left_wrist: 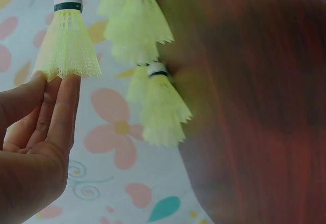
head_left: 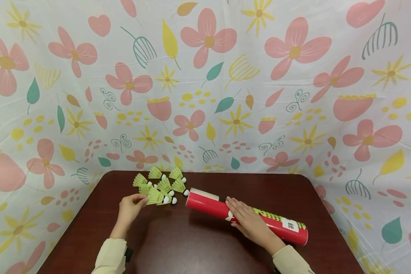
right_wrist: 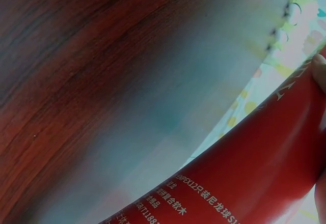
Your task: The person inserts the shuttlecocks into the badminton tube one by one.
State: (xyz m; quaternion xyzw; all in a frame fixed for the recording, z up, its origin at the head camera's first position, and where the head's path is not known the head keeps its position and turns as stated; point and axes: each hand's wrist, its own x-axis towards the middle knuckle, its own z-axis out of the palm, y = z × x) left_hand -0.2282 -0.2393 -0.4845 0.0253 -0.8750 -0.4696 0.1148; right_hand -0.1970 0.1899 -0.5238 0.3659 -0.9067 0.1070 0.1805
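Observation:
A yellow shuttlecock (left_wrist: 66, 43) with a white cork and dark band is pinched at its skirt rim by my left hand (head_left: 130, 209). Its cork points away from the fingers. Beside and behind it, several more yellow shuttlecocks (head_left: 164, 185) sit in a cluster on the table. My right hand (head_left: 248, 222) grips a long red shuttlecock tube (head_left: 205, 203) around its middle, fingers over the top. The tube slants, its left end toward the shuttlecocks. White printed lettering shows on the tube (right_wrist: 244, 163) in the right wrist view. The tube's inside is hidden.
The dark brown wooden table (head_left: 191, 243) has rounded far corners. A white cloth (head_left: 198, 95) printed with flowers and leaves hangs behind it and at both sides. The shuttlecocks lie close to the table's far left edge.

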